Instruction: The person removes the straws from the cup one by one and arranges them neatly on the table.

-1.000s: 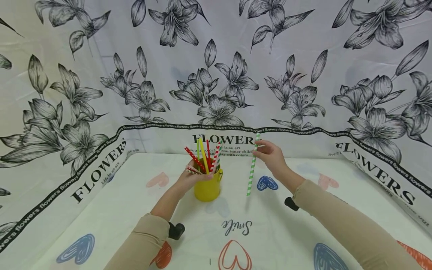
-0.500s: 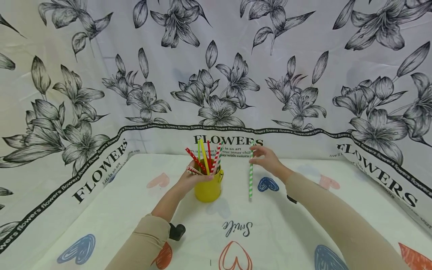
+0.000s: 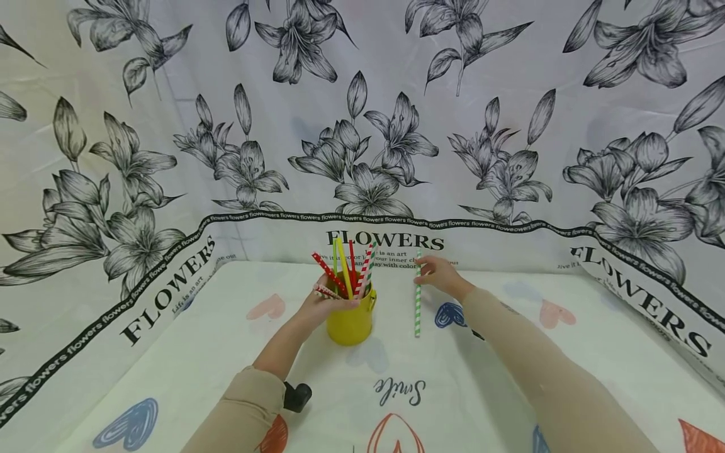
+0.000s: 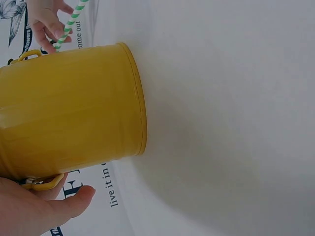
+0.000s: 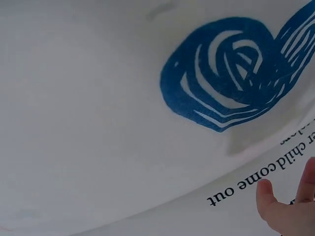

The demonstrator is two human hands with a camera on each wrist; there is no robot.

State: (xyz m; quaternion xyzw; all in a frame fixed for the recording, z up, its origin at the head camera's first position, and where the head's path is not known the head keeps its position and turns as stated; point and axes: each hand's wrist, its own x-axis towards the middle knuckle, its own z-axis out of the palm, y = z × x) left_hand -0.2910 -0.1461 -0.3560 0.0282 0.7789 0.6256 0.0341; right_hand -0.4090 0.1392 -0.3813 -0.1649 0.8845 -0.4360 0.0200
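Holding the green-and-white straw upright, to the right of and apart from the yellow bucket.
For good control, we advise pinching lightly, so the tube does not crease, and steadying the bucket, so the other straws stay seated. Our right hand, reaching in from near right, pinches the straw toward its upper end; our left hand, reaching from near left, appears to grip the bucket's upper left side. We cannot tell whether the straw's lower end touches the cloth.
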